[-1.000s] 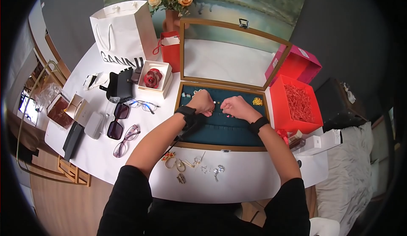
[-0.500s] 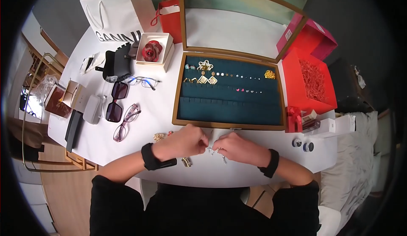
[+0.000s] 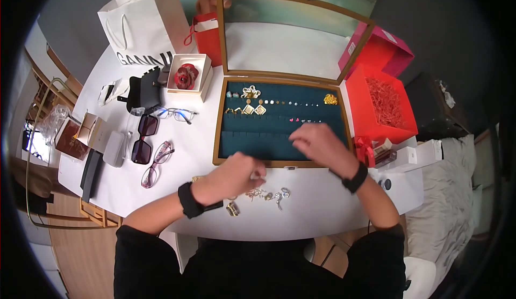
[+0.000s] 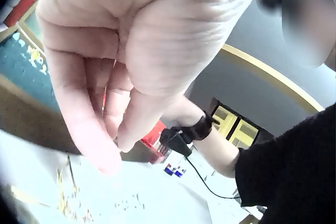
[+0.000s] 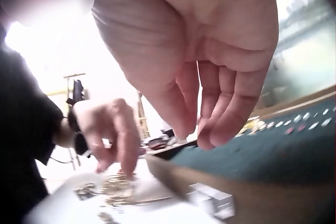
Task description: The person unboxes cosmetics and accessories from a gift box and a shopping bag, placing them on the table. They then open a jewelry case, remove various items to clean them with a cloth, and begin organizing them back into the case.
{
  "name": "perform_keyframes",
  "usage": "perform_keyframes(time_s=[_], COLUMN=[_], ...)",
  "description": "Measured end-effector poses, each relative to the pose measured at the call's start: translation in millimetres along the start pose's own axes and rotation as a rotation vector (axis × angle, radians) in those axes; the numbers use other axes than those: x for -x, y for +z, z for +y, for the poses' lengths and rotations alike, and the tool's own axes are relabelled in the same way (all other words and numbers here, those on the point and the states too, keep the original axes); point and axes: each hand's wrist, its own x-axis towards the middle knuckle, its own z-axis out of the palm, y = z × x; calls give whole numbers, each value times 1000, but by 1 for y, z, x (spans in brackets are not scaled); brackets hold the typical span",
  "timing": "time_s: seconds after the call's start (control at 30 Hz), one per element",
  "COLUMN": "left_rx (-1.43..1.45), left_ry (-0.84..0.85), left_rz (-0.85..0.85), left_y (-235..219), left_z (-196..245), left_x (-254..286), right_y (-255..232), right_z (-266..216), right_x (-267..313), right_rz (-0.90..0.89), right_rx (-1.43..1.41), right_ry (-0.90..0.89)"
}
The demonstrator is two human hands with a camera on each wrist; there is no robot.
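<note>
My left hand (image 3: 234,176) hovers over the front of the table with loosely bent fingers, nothing visible between them. Close by lie gold jewellery pieces (image 3: 231,209) and a silver bow-like earring (image 3: 282,193). My right hand (image 3: 318,142) is over the front right of a wooden jewelry case (image 3: 217,147); a gap shows between its thumb and fingers in the right wrist view. On the teal lining (image 3: 252,146) sit a gold-and-white flower piece (image 3: 250,92), square earrings (image 3: 260,109), rows of small studs, pink heart studs (image 3: 292,120) and a gold cluster (image 3: 330,99).
The case's glass lid (image 3: 290,44) stands raised. Sunglasses (image 3: 142,152), two pairs of glasses and a box with a red flower (image 3: 186,76) lie to the left, a white paper bag (image 3: 142,27) behind. A red box of shredded paper (image 3: 381,103) stands right.
From over the case, both hands came down to the jewellery at the table front. Since then the right hand has moved up and right over the case, while the left has stayed near the pieces.
</note>
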Motion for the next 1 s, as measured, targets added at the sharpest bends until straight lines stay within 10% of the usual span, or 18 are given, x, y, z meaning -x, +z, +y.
perform_keyframes(time_s=[0.3, 0.47, 0.6, 0.9, 1.0], left_rx=[-273, 14, 177, 76, 48], left_ry=[135, -197, -292, 168, 17], left_rz=[341, -14, 123, -75, -227], left_y=[-7, -8, -7, 2, 18], left_z=[-39, -31, -41, 4, 2], left_x=[-149, -169, -180, -45, -24], right_y=[4, -5, -1, 5, 32], right_z=[83, 76, 80, -41, -44], right_x=[-52, -61, -58, 46, 55], right_rz=[-209, -212, -18, -176, -289], right_rx=[10, -62, -1, -234, -253], right_ry=[144, 266, 214, 20, 24])
